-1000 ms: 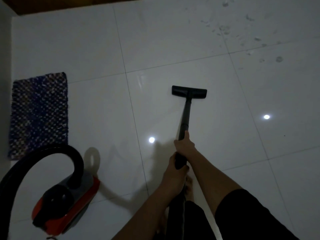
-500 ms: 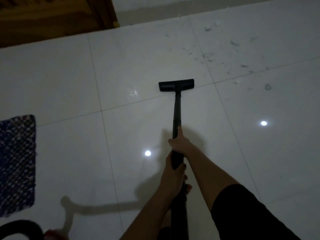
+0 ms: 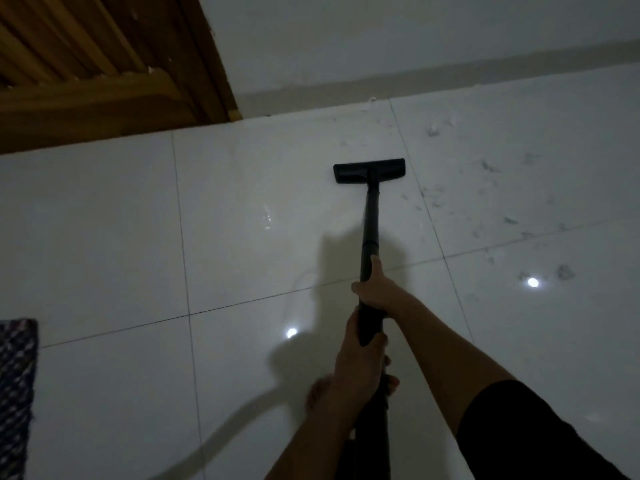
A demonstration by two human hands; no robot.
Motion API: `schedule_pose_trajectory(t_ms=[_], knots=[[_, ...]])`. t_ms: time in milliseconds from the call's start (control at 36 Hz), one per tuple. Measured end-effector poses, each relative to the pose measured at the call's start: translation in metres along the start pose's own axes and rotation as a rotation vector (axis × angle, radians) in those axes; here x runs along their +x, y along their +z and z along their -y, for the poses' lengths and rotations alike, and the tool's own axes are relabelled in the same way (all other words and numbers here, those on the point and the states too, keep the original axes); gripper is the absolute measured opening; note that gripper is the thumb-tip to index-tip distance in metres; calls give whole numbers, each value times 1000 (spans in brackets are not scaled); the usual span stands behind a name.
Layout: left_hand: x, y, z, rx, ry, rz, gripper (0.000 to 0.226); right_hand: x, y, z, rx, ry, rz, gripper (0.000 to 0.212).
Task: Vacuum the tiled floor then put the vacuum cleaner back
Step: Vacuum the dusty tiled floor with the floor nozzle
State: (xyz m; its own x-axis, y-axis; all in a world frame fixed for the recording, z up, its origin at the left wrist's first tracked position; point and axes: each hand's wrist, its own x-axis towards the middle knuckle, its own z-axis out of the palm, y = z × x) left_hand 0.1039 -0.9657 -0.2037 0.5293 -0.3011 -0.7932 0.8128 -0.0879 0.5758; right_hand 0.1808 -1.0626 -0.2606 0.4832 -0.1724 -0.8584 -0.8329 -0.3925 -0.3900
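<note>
A black vacuum wand (image 3: 370, 223) runs away from me to a flat black floor nozzle (image 3: 369, 170) resting on the white tiled floor (image 3: 242, 216). My right hand (image 3: 375, 291) grips the wand higher up, thumb along the tube. My left hand (image 3: 360, 362) grips it just below, nearer my body. Grey dust and scraps (image 3: 491, 202) lie scattered on the tiles to the right of the nozzle. The vacuum's body is out of view.
A brown wooden door (image 3: 104, 64) stands at the upper left, and a white wall with a skirting (image 3: 415, 77) runs along the back. The corner of a dark woven mat (image 3: 15, 386) shows at the left edge. My bare foot (image 3: 320, 389) stands beneath my hands.
The nozzle has slid forward toward the wall and the dust. The view has lifted, so the red vacuum body has left the frame and the mat has shifted to the left edge.
</note>
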Motion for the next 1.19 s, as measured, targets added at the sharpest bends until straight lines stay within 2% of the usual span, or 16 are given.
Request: schedule_pose_trajectory(t_ms=[333, 750, 972, 1194], knots=[[71, -10, -79, 103, 13, -66, 59, 64, -44, 82, 16, -15, 38, 84], [141, 29, -146, -70, 8, -95, 54, 128, -110, 127, -26, -71, -13, 83], [131, 37, -146, -127, -2, -124, 53, 119, -110, 124, -36, -74, -29, 82], [72, 30, -116, -123, -8, -113, 48, 58, -76, 97, -36, -99, -71, 78]])
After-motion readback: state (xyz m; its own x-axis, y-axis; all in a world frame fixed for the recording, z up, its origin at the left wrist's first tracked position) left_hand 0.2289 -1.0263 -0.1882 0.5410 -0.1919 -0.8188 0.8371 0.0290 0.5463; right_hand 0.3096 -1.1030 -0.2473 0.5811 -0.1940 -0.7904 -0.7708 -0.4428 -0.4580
